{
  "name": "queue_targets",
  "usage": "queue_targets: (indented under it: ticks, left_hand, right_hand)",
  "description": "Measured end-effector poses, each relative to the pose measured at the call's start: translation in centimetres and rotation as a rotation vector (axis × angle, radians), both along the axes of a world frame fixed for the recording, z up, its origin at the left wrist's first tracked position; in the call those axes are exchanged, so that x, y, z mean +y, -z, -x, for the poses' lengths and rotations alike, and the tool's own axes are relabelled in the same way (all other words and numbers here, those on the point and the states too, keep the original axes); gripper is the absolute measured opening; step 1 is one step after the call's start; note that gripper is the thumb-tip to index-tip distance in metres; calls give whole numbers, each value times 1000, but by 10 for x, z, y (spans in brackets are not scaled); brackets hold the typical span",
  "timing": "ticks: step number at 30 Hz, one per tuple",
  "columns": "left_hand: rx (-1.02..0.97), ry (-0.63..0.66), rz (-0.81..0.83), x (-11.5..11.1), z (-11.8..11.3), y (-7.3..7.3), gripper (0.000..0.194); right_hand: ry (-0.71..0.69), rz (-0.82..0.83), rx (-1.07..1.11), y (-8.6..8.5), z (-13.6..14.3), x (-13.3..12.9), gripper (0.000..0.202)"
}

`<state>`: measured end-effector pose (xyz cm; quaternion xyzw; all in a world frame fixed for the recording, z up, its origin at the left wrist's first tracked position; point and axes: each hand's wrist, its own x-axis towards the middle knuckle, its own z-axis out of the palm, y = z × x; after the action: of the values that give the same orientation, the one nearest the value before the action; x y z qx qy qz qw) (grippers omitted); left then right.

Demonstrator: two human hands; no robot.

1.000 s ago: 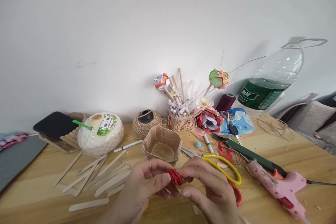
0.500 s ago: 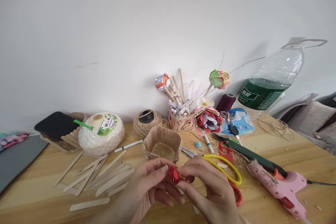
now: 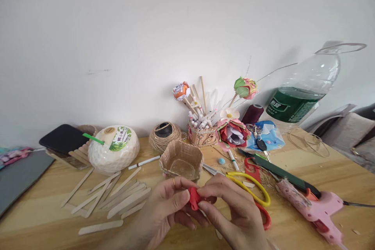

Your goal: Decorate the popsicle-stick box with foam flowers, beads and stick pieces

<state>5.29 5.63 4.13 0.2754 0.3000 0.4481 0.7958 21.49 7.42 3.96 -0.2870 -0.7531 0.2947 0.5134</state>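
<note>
Between both hands, low in the middle of the view, is a small red paper flower (image 3: 193, 198) with layered petals. My left hand (image 3: 166, 207) pinches its left side between thumb and forefinger, the other fingers curled beneath. From the right, the thumb and forefinger of my right hand (image 3: 231, 207) press on its edge. Part of the flower is covered by fingertips. Just behind the hands stands a small twine-wrapped basket (image 3: 181, 160), open at the top. A pair of scissors with yellow and red handles (image 3: 265, 189) lies close by my right hand, partly hidden by it.
Popsicle sticks (image 3: 129, 201) lie left, near a wrapped coconut (image 3: 113, 150) and a phone (image 3: 66, 140). Behind are a twine ball (image 3: 164, 136) and a basket of markers (image 3: 202, 136) with paper flowers. At right lie a pink glue gun (image 3: 319, 211), a green-handled tool (image 3: 287, 175) and a large bottle (image 3: 304, 86).
The red flower has turned between my fingers and shows a flatter petal face. My left thumb has shifted slightly right along it. The things on the table stay as they were.
</note>
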Motion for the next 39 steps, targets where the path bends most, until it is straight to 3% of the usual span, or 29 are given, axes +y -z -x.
queue_targets:
  ticks: [12,23,39]
  left_hand:
    - [-38,-21,41,2,-1,4,20]
    - [-12,7,69,2,-3,3,24]
    - [-17,-26,-4,0,0,5,21]
  right_hand:
    - [67,-256,-92,-3,-1,-1,21]
    - [33,-252,-99,-3,-2,-2,28]
    - [57,-221,-98,-4,-2,-1,22]
